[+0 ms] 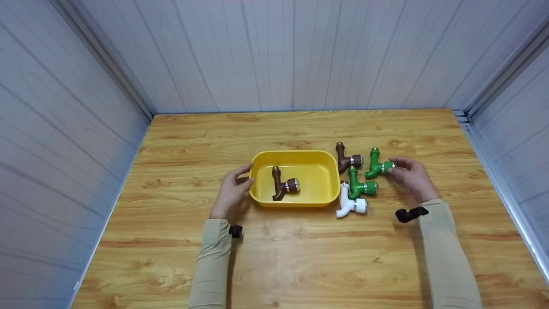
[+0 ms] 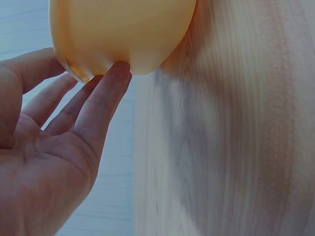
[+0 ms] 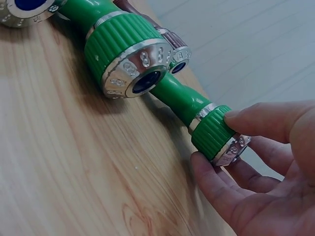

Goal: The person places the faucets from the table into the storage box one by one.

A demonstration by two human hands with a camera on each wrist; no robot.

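At its left end a yellow plastic tub (image 1: 296, 204) is held by my left hand (image 1: 233, 189), thumb at the rim and fingers along the outer wall. A brown tap (image 1: 281, 184) lies inside the tub. My right hand (image 1: 414, 176) pinches the round green knob (image 3: 212, 129) of a green tap (image 1: 375, 165), thumb on one side and fingers on the other. Just left of it lies a second green tap (image 1: 357, 184), its knob large in the right wrist view. A white tap (image 1: 346, 201) and another brown tap (image 1: 343, 158) lie by the tub's right end.
The wood-grain table (image 1: 309, 257) meets a pale panel wall (image 1: 274, 56) at the back, with more panels on both sides. A black wrist mount (image 1: 409, 213) sticks out from the right sleeve, and a smaller one (image 1: 235, 231) from the left.
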